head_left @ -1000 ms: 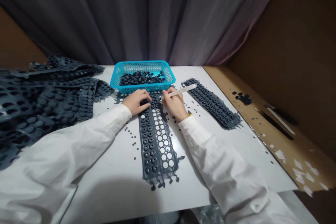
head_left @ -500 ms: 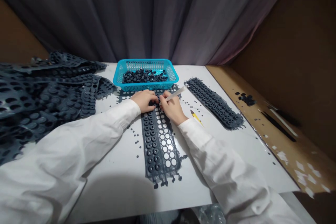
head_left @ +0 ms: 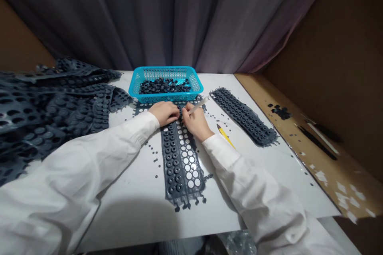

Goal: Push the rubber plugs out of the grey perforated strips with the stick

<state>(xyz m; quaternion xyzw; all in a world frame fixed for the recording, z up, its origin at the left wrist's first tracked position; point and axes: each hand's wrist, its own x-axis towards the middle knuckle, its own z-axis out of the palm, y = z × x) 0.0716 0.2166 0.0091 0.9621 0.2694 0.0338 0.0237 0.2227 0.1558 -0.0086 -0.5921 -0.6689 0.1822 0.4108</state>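
Note:
A dark rubber strip [head_left: 181,163] full of small rings and punched-out holes lies lengthwise in front of me on the white table [head_left: 269,167]. My left hand [head_left: 164,112] rests curled on the strip's far end, fingers pressed down on it. My right hand [head_left: 194,120] is closed around a thin white stick tool [head_left: 198,105], whose tip meets the strip beside my left fingers. Just beyond both hands stands a turquoise basket [head_left: 166,84] holding several loose dark rings.
A big heap of punched rubber sheets [head_left: 50,107] covers the table's left side. A second full strip [head_left: 243,116] lies at the right, a yellow pencil-like tool [head_left: 225,134] beside my right wrist. Cardboard ledge [head_left: 317,155] with scraps and dark tools at the right. Small black dots scatter the table.
My right hand has shifted left toward my left hand, and the white tool now tilts lower. The yellow tool has come into view beside my wrist.

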